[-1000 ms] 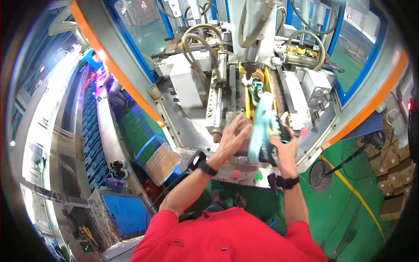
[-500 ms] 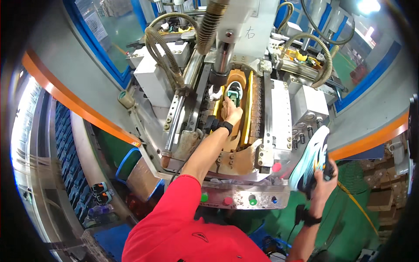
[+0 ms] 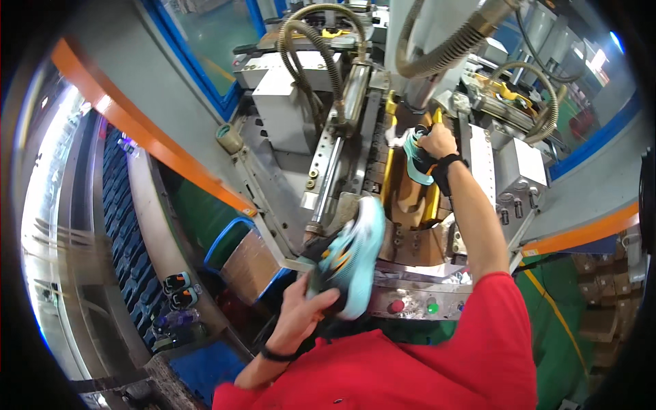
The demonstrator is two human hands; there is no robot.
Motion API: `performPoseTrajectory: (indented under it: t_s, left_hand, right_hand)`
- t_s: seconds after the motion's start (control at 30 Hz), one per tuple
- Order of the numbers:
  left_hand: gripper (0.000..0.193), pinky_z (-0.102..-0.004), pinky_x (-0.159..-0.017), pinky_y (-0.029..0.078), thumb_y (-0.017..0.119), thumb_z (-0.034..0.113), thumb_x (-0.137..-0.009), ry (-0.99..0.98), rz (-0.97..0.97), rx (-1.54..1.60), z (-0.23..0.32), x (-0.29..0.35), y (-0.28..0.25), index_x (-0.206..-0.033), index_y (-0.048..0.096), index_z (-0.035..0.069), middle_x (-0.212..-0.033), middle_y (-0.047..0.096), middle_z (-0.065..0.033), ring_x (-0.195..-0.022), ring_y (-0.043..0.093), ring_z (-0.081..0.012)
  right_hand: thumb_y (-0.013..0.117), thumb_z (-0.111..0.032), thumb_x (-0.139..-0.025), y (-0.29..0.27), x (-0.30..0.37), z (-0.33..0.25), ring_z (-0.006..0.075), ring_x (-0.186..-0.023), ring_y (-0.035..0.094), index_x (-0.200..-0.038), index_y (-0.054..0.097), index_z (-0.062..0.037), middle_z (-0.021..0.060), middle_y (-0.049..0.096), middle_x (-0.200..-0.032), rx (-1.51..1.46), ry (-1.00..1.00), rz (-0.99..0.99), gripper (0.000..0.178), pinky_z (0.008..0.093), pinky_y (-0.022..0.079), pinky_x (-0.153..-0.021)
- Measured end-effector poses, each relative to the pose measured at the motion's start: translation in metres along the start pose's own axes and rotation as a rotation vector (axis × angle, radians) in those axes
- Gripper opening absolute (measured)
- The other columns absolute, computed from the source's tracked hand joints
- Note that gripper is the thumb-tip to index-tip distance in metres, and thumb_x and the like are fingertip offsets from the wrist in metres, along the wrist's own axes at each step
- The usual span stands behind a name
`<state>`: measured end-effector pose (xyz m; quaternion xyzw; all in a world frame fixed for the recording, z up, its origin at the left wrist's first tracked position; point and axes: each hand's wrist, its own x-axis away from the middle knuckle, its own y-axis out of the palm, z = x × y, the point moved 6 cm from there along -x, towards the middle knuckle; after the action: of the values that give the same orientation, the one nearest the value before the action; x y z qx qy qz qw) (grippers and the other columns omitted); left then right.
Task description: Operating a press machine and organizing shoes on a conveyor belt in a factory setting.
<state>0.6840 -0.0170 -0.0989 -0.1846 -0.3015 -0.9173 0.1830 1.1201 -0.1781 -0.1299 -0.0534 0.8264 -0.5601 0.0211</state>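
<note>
My left hand grips a teal and white sneaker with black and orange parts by its heel end, held in the air in front of the machine. The sneaker is slightly blurred. Farther up, my right hand is closed around the top of a second teal sneaker with a black opening. That one is within the machine's long trough, between yellow pads on its sides. A metal press shaft stands just beyond it; whether the sneaker rests on the trough floor I cannot tell.
Ribbed hoses arch over the machine. Push buttons line its front panel. A blue-rimmed box stands at left, near a small pair of shoes on a ledge. Blue-grey patterned pieces lie along the left; cartons at right.
My left hand has come out of the trough and now holds a sneaker near my body. My right hand has carried its sneaker from the right side into the trough. The view has shifted.
</note>
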Motion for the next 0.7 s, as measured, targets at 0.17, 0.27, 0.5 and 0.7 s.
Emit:
performPoseTrajectory:
  t_s: [0.17, 0.27, 0.5, 0.7]
  left_hand:
    - [0.049, -0.0338, -0.093, 0.049, 0.063, -0.005, -0.079, 0.285, 0.442, 0.080, 0.004, 0.103, -0.085, -0.126, 0.051, -0.006, -0.114, 0.062, -0.0109, -0.101, 0.063, -0.0205]
    - [0.042, -0.0342, -0.090, 0.051, 0.063, -0.004, -0.081, 0.351, 0.610, 0.194, -0.027, 0.149, -0.119, -0.122, 0.053, -0.004, -0.110, 0.062, -0.0098, -0.097, 0.065, -0.0208]
    - [0.035, -0.0325, -0.085, 0.051, 0.064, 0.008, -0.088, 0.382, 0.815, 0.415, -0.102, 0.202, -0.114, -0.121, 0.057, -0.002, -0.107, 0.064, -0.0078, -0.094, 0.064, -0.0191]
    - [0.037, -0.0313, -0.091, 0.048, 0.064, 0.010, -0.091, 0.332, 0.745, 0.588, -0.174, 0.236, -0.082, -0.123, 0.056, -0.006, -0.115, 0.062, -0.0083, -0.106, 0.060, -0.0164]
  right_hand:
    - [0.062, -0.019, -0.080, 0.073, 0.003, -0.019, 0.0415, -0.088, 0.068, -0.105, 0.044, 0.0006, 0.0247, 0.068, -0.091, -0.007, 0.007, 0.238, 0.036, 0.0498, 0.054, -0.079]
    - [0.063, -0.018, -0.078, 0.066, -0.003, -0.007, 0.0428, -0.096, 0.065, -0.120, 0.038, 0.0056, 0.0302, 0.064, -0.100, -0.054, -0.032, 0.090, 0.054, 0.0508, 0.052, -0.085]
    - [0.059, -0.002, -0.085, 0.013, 0.283, -0.062, 0.0365, -0.082, 0.060, -0.088, 0.063, -0.0021, 0.0189, 0.061, -0.085, -0.385, -0.821, 0.051, 0.005, 0.0436, 0.047, -0.071]
    - [0.058, -0.005, -0.084, 0.170, 0.386, -0.033, 0.0362, -0.082, 0.058, -0.091, 0.061, -0.0010, 0.0173, 0.059, -0.088, -0.431, -0.962, -0.421, 0.009, 0.0426, 0.047, -0.073]
